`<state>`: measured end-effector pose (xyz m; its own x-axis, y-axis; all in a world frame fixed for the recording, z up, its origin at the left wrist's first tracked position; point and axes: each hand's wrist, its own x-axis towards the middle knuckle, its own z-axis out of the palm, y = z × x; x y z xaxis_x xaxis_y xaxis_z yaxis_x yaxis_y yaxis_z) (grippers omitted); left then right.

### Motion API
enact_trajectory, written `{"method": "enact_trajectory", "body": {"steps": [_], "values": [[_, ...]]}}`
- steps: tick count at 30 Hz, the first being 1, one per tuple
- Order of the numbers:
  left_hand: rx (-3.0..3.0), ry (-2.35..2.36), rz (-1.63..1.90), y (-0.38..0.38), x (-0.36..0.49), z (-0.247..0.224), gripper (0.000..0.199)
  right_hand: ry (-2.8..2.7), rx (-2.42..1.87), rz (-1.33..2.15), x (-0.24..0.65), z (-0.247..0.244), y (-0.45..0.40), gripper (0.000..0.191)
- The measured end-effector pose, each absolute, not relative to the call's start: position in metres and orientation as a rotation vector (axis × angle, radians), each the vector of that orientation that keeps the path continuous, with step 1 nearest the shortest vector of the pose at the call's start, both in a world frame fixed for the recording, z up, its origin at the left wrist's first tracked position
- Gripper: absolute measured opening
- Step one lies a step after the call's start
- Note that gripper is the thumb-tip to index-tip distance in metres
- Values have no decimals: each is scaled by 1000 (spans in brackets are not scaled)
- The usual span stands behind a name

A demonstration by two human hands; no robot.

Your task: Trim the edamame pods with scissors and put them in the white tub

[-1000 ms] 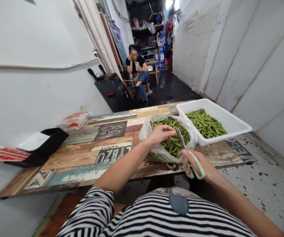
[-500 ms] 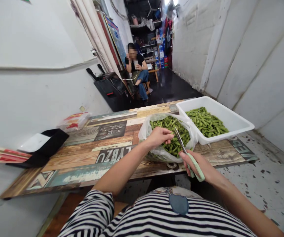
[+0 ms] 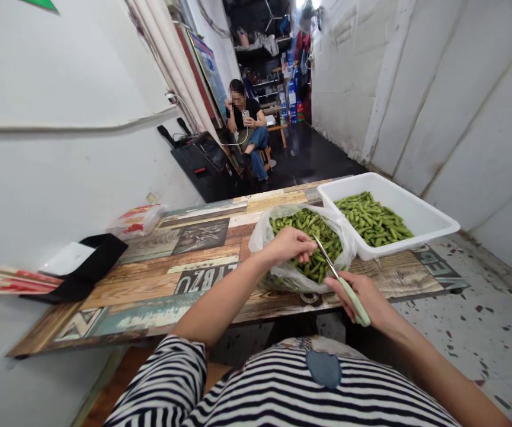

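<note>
Over a clear plastic bag [image 3: 262,231] full of green edamame pods [image 3: 322,222], my left hand [image 3: 290,244] is closed in a pinch on an edamame pod, mostly hidden by the fingers. My right hand [image 3: 360,296] grips scissors [image 3: 352,299] by their pale green handles. Their blades are together and point up and left, with the tips by my left fingertips. To the right of the bag, a white plastic tub [image 3: 434,222] holds more pods [image 3: 374,219], heaped toward its left side.
The patterned wooden table [image 3: 211,258] carries a black holder [image 3: 100,261] with skewer-like sticks [image 3: 16,280] and a red-and-white plastic package [image 3: 136,219] at the left. Beyond the table a person [image 3: 249,127] sits with a phone. Walls flank both sides.
The scissor blades, slightly apart before, have come together near my left fingertips. My right fingers have tightened around the handles. My left hand has barely moved; the bag and tub stay in place.
</note>
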<state>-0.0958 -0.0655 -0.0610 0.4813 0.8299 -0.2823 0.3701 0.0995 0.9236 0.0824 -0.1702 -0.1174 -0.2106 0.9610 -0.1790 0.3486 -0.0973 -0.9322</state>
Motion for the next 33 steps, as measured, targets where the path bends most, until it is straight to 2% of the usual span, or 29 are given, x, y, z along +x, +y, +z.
{"method": "enact_trajectory", "body": {"steps": [3, 8, 14, 18, 26, 33], "values": [[1317, 1120, 586, -44, -91, -60, 2, -1366, -1434, 1455, 81, -123, -170, 41], [1406, 1352, 719, 2, -71, -69, 8, -1252, -1407, 1570, 81, -117, -173, 45], [2037, 1624, 438, 36, -52, -84, 15, -1192, -1396, 1574, 83, -115, -174, 43], [2016, 1578, 446, 34, -65, -84, 13, -1162, -1392, 1583, 84, -118, -172, 43], [1769, 1089, 327, -14, -110, -62, 26, -1402, -1458, 1456, 82, -114, -164, 45], [1967, 979, 301, -28, -112, -49, 26, -1568, -1466, 1350, 76, -107, -164, 41]]}}
